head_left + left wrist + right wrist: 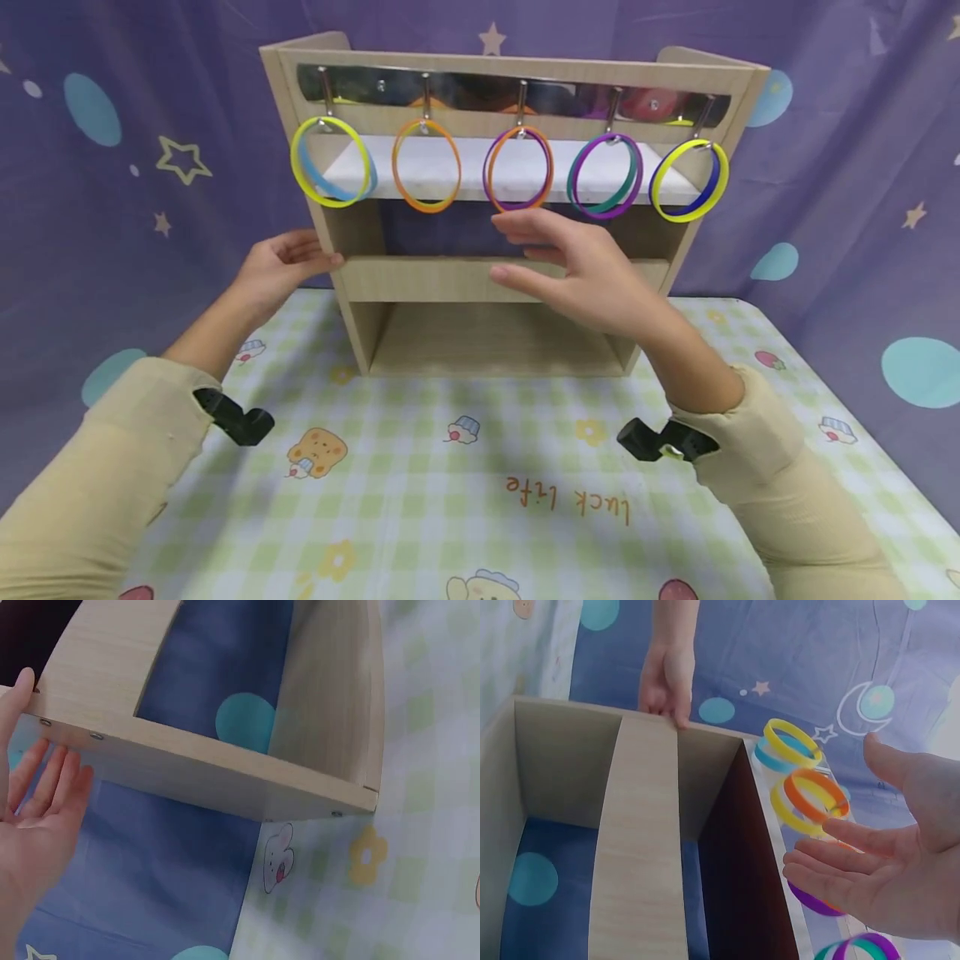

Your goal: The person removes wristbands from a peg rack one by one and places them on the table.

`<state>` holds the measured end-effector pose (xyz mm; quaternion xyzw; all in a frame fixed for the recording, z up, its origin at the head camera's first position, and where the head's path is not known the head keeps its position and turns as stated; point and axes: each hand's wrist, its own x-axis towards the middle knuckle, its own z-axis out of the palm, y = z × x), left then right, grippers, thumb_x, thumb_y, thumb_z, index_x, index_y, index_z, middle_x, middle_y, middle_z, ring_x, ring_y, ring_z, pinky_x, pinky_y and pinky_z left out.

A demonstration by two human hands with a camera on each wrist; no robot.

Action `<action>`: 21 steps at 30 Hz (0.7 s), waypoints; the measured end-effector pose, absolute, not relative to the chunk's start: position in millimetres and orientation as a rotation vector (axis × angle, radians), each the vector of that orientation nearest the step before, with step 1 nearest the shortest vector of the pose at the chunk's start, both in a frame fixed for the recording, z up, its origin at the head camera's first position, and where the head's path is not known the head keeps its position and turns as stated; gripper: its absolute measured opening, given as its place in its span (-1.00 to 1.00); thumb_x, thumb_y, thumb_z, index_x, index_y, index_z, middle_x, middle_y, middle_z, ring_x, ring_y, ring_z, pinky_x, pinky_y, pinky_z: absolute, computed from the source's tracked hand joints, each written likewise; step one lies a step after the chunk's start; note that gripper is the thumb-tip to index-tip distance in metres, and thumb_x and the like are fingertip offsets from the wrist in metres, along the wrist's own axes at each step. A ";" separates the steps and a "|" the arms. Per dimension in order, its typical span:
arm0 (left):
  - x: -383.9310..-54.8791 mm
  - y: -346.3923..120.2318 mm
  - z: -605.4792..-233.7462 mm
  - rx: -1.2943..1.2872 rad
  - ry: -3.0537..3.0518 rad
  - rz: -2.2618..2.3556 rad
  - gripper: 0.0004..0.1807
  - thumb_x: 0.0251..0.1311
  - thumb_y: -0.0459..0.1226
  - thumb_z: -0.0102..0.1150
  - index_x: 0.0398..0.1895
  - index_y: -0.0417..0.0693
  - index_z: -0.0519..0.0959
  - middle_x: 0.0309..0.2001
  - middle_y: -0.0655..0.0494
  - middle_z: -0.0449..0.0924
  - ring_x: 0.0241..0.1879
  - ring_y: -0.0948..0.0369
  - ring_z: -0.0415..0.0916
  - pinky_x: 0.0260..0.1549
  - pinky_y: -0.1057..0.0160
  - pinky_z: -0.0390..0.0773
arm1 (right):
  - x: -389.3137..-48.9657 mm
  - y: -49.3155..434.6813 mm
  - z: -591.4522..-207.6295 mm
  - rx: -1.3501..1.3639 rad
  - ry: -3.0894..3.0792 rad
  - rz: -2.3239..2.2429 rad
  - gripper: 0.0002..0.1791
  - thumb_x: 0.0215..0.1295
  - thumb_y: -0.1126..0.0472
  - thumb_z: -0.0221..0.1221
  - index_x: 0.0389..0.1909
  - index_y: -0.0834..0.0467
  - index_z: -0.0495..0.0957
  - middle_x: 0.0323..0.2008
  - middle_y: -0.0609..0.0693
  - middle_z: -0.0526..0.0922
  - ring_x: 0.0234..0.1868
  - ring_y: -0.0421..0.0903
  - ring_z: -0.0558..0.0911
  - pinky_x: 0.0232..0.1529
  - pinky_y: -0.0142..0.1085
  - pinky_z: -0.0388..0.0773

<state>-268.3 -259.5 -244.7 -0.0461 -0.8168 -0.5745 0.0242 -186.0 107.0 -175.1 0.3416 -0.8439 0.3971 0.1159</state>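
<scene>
A light wooden shelf unit [435,281] stands on the table, with a metal strip of hooks [521,93] along its top front. Silicone wristbands hang there in pairs: yellow and light blue [298,167], orange and yellow [395,162], purple and orange [551,162], teal and purple [637,175], yellow and dark blue [726,179]. My left hand [277,271] holds the unit's left side panel [187,776], thumb at the front edge, fingers against the outer face. Just below the middle bands, my right hand [585,267] is held up with fingers extended, thumb apart, nothing in it.
A green-and-white checked cloth [420,492] with cartoon prints covers the table. Behind the unit hangs a purple-blue curtain [187,100] with stars and dots. A white shelf board [465,158] lies behind the hanging bands. Black cameras [236,417] are worn on both wrists.
</scene>
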 end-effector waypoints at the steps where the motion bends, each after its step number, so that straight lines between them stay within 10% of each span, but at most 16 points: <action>1: -268.4 -259.3 -245.0 -0.161 -2.465 -1.887 -0.35 0.16 -0.16 0.32 0.30 -0.09 0.33 -0.15 0.56 0.55 -0.09 0.55 0.50 -0.09 0.61 0.52 | -186.8 104.6 -174.1 1.006 -2.473 1.162 -0.48 0.22 0.17 0.31 0.20 0.16 0.48 0.21 0.02 0.57 0.24 -0.08 0.55 0.31 -0.34 0.47; 11: -265.8 -261.6 -244.6 -0.234 -2.226 -2.267 -0.23 0.18 -0.42 0.24 0.42 -0.30 0.09 -0.15 0.39 0.59 -0.15 0.46 0.60 -0.08 0.57 0.58 | -194.8 81.9 -172.6 1.023 -2.440 1.269 -0.54 0.23 0.17 0.30 0.14 0.19 0.53 0.11 0.05 0.64 0.14 -0.12 0.62 0.19 -0.39 0.56; 21: -265.8 -262.8 -243.5 -0.308 -2.118 -2.389 -0.49 0.18 -0.49 0.21 0.17 -0.21 0.28 -0.17 0.29 0.62 -0.16 0.40 0.61 -0.10 0.54 0.60 | -197.4 61.7 -167.9 1.002 -2.397 1.494 -0.60 0.26 0.22 0.27 0.09 0.26 0.53 -0.01 0.12 0.70 -0.01 -0.12 0.69 0.07 -0.34 0.63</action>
